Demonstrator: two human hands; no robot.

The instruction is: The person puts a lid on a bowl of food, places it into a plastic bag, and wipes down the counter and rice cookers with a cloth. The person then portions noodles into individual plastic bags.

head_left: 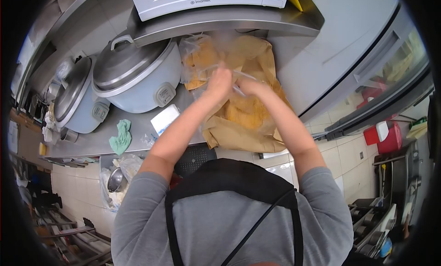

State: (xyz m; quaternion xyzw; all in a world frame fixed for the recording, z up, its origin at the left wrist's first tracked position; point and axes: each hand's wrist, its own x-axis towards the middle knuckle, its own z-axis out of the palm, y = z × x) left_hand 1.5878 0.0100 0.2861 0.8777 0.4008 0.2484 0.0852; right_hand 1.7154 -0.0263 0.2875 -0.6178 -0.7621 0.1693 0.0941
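Note:
A large brown paper bag [234, 135] lies open on the steel counter, with orange-yellow crumbs or powder [245, 110] inside. My left hand [219, 84] is closed on the rim of a clear plastic bag [202, 74], above the paper bag. Just to its right, my right hand [250, 86] is also closed on the clear plastic, fingers bent round its edge. More orange-yellow material [202, 54] shows through clear plastic at the upper left of the paper bag.
Two large rice cookers [138, 93] [82, 119] stand on the left of the counter [135, 137]. Near them lie a green cloth [120, 138] and a white packet [165, 119]. A microwave [211, 4] sits on the shelf above. A refrigerator [340, 45] stands at the right.

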